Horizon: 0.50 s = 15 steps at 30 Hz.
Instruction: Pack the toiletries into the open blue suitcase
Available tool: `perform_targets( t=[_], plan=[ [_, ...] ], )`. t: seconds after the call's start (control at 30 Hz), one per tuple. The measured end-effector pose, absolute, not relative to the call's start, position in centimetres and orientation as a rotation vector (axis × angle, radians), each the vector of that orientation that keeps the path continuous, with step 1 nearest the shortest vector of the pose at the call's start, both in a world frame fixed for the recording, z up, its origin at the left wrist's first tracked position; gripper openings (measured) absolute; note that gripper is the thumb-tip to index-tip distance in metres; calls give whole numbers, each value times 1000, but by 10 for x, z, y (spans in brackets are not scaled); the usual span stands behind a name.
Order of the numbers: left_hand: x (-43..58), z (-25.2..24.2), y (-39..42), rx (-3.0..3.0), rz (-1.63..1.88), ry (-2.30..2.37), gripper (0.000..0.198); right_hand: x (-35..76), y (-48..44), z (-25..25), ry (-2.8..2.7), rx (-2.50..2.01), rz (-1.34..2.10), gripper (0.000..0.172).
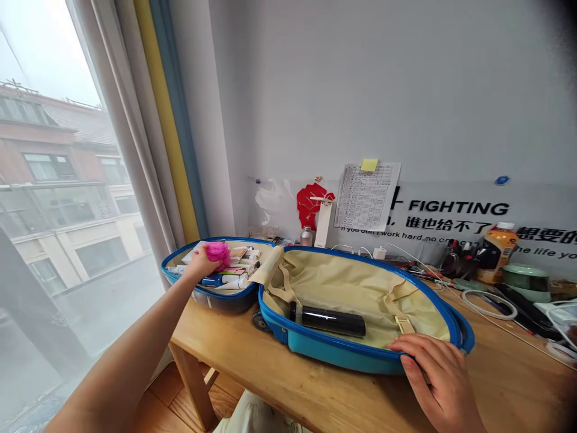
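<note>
Where our left hand (208, 262) is: fingers closed on the pink bundle (219, 252), over the left half of the suitcase (238, 296).
Right hand (435, 370): at the near-right rim (342, 347); grip, we can't tell.
Black bottle (332, 320): between, lying left-to-right.

I see a blue suitcase (333, 356) open across mid-frame on a wooden tabletop (234, 340). Left of centre, the person's left hand (204, 264) has a pink bundle (219, 252) in its grip over the half filled with small items (234, 279). At lower right, the right hand (439, 373) rests on the other half's front rim (333, 344); a black cylinder (331, 320) lies inside, at lower centre.
</note>
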<state>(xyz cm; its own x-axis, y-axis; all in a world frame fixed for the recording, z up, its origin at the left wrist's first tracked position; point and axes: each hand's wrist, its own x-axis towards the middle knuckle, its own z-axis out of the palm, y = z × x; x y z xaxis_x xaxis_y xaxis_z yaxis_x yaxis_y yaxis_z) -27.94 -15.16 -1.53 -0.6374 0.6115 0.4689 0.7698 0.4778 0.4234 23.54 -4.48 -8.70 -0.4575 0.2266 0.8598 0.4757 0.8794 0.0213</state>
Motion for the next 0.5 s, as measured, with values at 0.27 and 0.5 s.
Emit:
perform_targets(
  t=[0.27,0.5],
  plan=[
    [-243,-7,-96,-1139,-1105,-2311,46,234,-48,-75,-2083,-446,-395,22],
    [-219,-25,-54,-1501,-1112,-2298,74,234,-45,-79,-2064,-459,-365,23]
  ],
)
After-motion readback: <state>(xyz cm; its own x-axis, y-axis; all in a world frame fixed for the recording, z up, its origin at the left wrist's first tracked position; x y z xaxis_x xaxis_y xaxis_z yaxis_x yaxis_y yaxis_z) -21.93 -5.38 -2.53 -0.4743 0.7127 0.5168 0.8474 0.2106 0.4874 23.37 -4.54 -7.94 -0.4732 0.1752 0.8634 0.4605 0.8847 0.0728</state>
